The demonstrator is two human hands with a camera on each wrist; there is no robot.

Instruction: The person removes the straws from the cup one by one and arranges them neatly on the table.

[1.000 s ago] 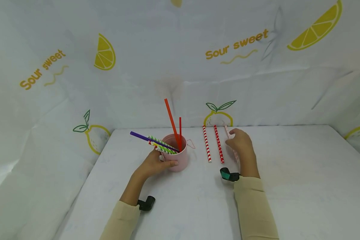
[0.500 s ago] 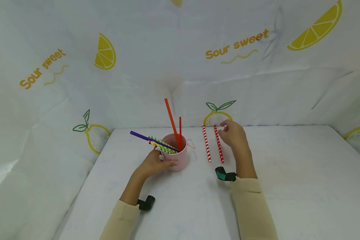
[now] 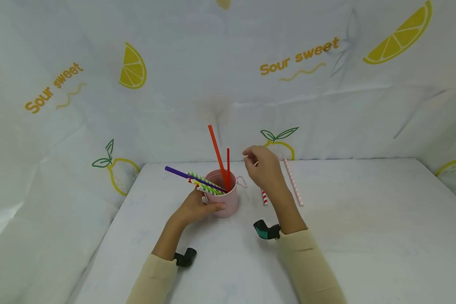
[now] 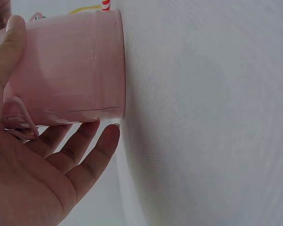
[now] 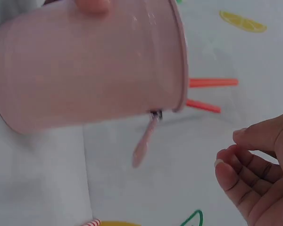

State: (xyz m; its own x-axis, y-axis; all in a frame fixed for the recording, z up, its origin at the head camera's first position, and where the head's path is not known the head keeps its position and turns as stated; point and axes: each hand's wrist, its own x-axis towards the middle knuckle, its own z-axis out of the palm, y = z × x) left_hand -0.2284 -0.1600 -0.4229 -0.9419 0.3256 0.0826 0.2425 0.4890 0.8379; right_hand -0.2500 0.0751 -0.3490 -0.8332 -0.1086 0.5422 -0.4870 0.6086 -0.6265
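Note:
My left hand (image 3: 193,207) holds a small pink metal bucket (image 3: 229,207) by its side, thumb across the front. In the left wrist view, the fingers lie under the bucket's (image 4: 61,66) far side. Inside stand an orange-red straw (image 3: 215,145) and a thinner red straw (image 3: 228,162). A purple straw (image 3: 176,172) and several green-striped straws lean out leftward. My right hand (image 3: 265,169) hovers right of the bucket, loosely bent, with nothing between its fingertips in the right wrist view. Below it shows a red-and-white striped straw (image 3: 264,197), partly covered.
A pale pink dotted straw (image 3: 293,182) lies on the white table (image 3: 365,236), right of my right forearm. Behind rises a white cloth backdrop (image 3: 197,84) printed with lemons. A small pink handle (image 3: 242,182) sticks out from the bucket's right side.
My right hand has moved left from the pale pink straw, across the red straws, toward the bucket. It now covers the red dotted straw. My left hand and the bucket stay put.

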